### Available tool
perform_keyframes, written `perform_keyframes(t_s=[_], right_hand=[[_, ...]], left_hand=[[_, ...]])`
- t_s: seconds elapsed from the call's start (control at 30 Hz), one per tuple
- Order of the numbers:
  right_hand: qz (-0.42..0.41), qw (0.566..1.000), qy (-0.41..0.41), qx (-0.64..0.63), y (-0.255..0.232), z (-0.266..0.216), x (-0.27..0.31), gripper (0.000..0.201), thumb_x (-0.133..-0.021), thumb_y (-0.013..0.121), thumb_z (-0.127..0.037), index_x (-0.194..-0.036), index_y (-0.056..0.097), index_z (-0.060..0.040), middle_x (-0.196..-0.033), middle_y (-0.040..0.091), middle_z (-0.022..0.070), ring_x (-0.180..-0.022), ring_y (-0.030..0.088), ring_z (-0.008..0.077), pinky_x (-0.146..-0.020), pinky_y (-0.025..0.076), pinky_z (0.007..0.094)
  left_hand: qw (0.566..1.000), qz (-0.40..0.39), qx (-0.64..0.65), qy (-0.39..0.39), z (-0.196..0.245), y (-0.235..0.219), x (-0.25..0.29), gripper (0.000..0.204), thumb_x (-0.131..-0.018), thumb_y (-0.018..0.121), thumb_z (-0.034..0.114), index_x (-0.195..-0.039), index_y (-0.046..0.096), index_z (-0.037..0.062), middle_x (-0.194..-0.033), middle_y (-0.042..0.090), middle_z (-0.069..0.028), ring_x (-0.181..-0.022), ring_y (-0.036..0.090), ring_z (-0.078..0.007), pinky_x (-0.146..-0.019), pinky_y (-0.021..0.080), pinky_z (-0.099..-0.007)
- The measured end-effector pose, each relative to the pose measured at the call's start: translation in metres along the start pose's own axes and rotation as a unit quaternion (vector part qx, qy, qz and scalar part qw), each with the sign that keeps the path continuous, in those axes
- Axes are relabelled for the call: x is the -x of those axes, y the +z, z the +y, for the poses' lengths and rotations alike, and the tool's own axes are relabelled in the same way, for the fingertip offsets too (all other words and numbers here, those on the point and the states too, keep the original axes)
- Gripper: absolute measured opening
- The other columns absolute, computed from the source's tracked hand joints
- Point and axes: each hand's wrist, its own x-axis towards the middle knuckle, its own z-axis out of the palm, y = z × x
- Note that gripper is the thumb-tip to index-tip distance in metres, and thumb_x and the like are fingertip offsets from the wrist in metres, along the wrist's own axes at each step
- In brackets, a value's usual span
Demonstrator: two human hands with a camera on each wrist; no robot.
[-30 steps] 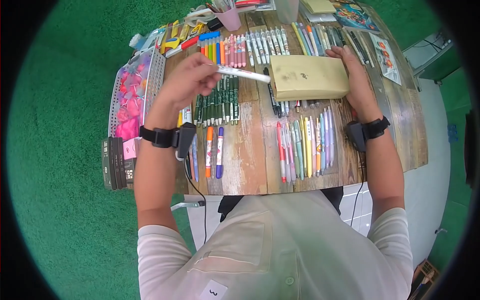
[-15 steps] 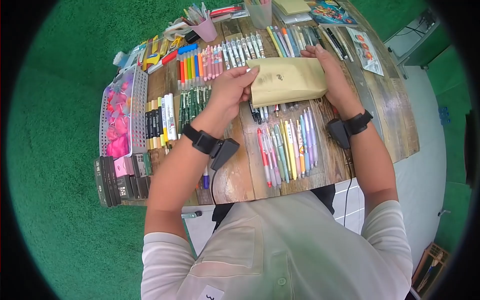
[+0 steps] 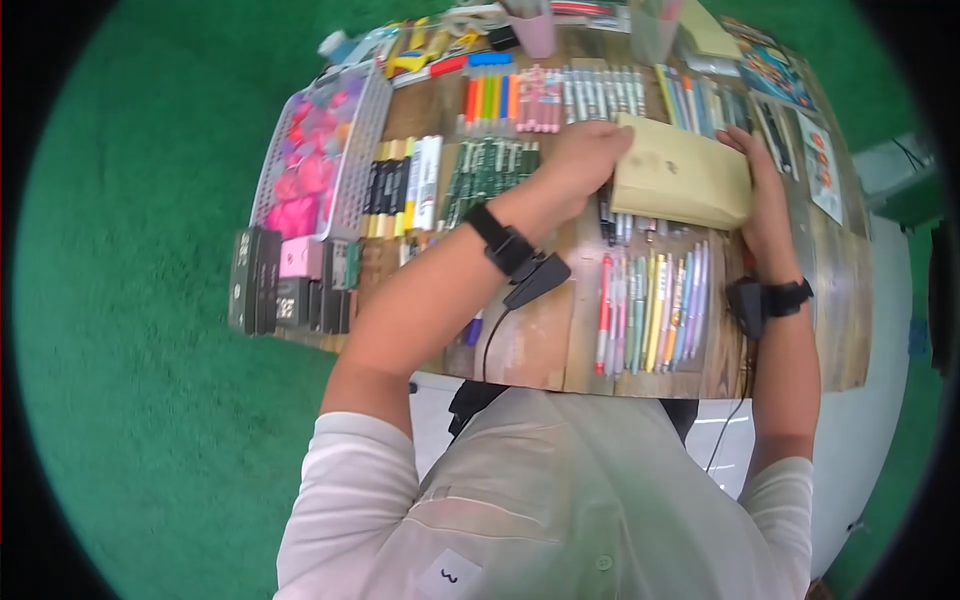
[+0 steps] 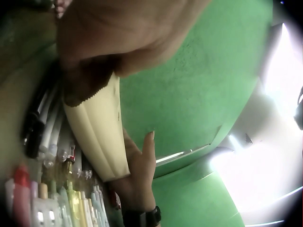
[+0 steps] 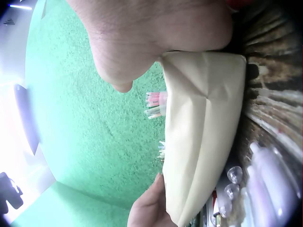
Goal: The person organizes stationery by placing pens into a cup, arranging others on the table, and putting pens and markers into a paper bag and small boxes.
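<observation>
A tan paper bag (image 3: pixel 680 175) lies on its side between the hands, above pens. At its left end my left hand (image 3: pixel 580 165) grips the mouth, thumb on top; the other fingers are largely hidden. The left wrist view shows the bag's serrated edge (image 4: pixel 97 97) against that hand (image 4: pixel 128 38). My right hand (image 3: pixel 765 200) rests against the bag's closed end, its thumb raised off the paper in the right wrist view (image 5: pixel 123 86). The white pen seen earlier is hidden.
Nearer me lies a row of pastel pens (image 3: pixel 655 310). Green pens (image 3: pixel 490 180) and markers (image 3: pixel 405 185) lie left, beside a white basket (image 3: pixel 375 130) and dark boxes (image 3: pixel 255 280). Pen cups (image 3: pixel 535 35) stand at the back; a flower card (image 3: pixel 822 170) lies right.
My left hand has moved right from beside the bag with the white pen to the bag's mouth, and the pen has gone out of sight. The head view has shifted.
</observation>
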Motion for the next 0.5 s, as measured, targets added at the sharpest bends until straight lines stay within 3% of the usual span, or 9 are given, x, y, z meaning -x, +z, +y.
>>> perform_keyframes(t_s=[0.07,0.2,0.27,0.33,0.37,0.43,0.47,0.5], right_hand=[[-0.01,1.0,0.003,-0.02,-0.001,0.003,-0.002,0.068,-0.109,0.046,-0.048,-0.145,0.049,0.0084,-0.145,0.058,0.0206,-0.132,0.056,0.0246,-0.114,0.041,0.0348],[0.001,1.0,0.0,-0.005,0.001,0.001,-0.001,0.068,-0.109,0.045,-0.048,-0.146,0.047,0.0095,-0.146,0.056,0.0221,-0.133,0.055,0.0259,-0.115,0.04,0.0356],[0.005,1.0,0.003,-0.008,0.001,0.0,0.001,0.069,-0.109,0.045,-0.048,-0.146,0.047,0.0097,-0.147,0.056,0.0223,-0.133,0.055,0.0263,-0.116,0.039,0.0357],[0.005,1.0,0.005,0.0,0.003,-0.002,0.001,0.068,-0.109,0.045,-0.048,-0.146,0.047,0.0096,-0.147,0.056,0.0223,-0.133,0.055,0.0264,-0.115,0.04,0.0357],[0.006,1.0,0.006,-0.001,0.004,-0.003,0.002,0.068,-0.109,0.045,-0.048,-0.146,0.047,0.0096,-0.147,0.056,0.0223,-0.133,0.055,0.0264,-0.115,0.04,0.0357],[0.004,1.0,0.003,0.013,0.006,-0.004,0.003,0.068,-0.109,0.046,-0.048,-0.146,0.047,0.0094,-0.147,0.056,0.0223,-0.133,0.055,0.0261,-0.115,0.04,0.0357],[0.004,1.0,0.003,0.013,0.007,-0.004,0.003,0.068,-0.109,0.046,-0.048,-0.146,0.047,0.0094,-0.147,0.056,0.0223,-0.133,0.055,0.0261,-0.115,0.04,0.0357],[0.003,1.0,0.003,0.014,0.008,-0.004,0.004,0.068,-0.109,0.046,-0.048,-0.146,0.048,0.0093,-0.147,0.056,0.0223,-0.133,0.055,0.026,-0.115,0.04,0.0357]], left_hand=[[1.0,-0.011,0.001,-0.001,0.015,-0.009,0.005,0.029,-0.103,0.063,0.023,-0.112,0.071,-0.0036,-0.103,0.075,-0.0087,-0.092,0.071,-0.017,-0.083,0.057,-0.0315],[0.975,0.048,-0.214,0.027,0.053,-0.063,0.022,0.032,-0.098,0.068,0.027,-0.105,0.074,-0.003,-0.095,0.076,-0.0079,-0.082,0.072,-0.0155,-0.066,0.058,-0.0292],[0.861,0.137,-0.485,0.068,0.067,-0.117,0.021,0.03,-0.095,0.07,0.028,-0.098,0.077,-0.0005,-0.085,0.076,-0.009,-0.074,0.072,-0.0151,-0.064,0.057,-0.0318],[0.728,0.151,-0.662,0.099,0.076,-0.17,0.029,0.034,-0.088,0.073,0.036,-0.09,0.078,0.0025,-0.078,0.073,-0.015,-0.07,0.072,-0.027,-0.071,0.057,-0.0404],[0.727,0.15,-0.662,0.098,0.08,-0.181,0.036,0.034,-0.088,0.073,0.036,-0.09,0.078,0.0025,-0.078,0.073,-0.015,-0.07,0.072,-0.027,-0.071,0.057,-0.0404],[0.68,0.156,-0.716,-0.026,0.082,-0.192,0.047,0.039,-0.086,0.072,0.041,-0.09,0.078,0.0027,-0.083,0.075,-0.0163,-0.077,0.074,-0.0331,-0.075,0.057,-0.0442],[0.68,0.157,-0.716,-0.027,0.077,-0.194,0.047,0.039,-0.086,0.072,0.041,-0.09,0.078,0.0027,-0.083,0.075,-0.0163,-0.077,0.074,-0.0331,-0.075,0.057,-0.0442],[0.654,0.15,-0.741,-0.018,0.071,-0.194,0.048,0.041,-0.085,0.072,0.043,-0.09,0.078,0.0028,-0.084,0.075,-0.0177,-0.08,0.074,-0.0346,-0.076,0.057,-0.0455]])
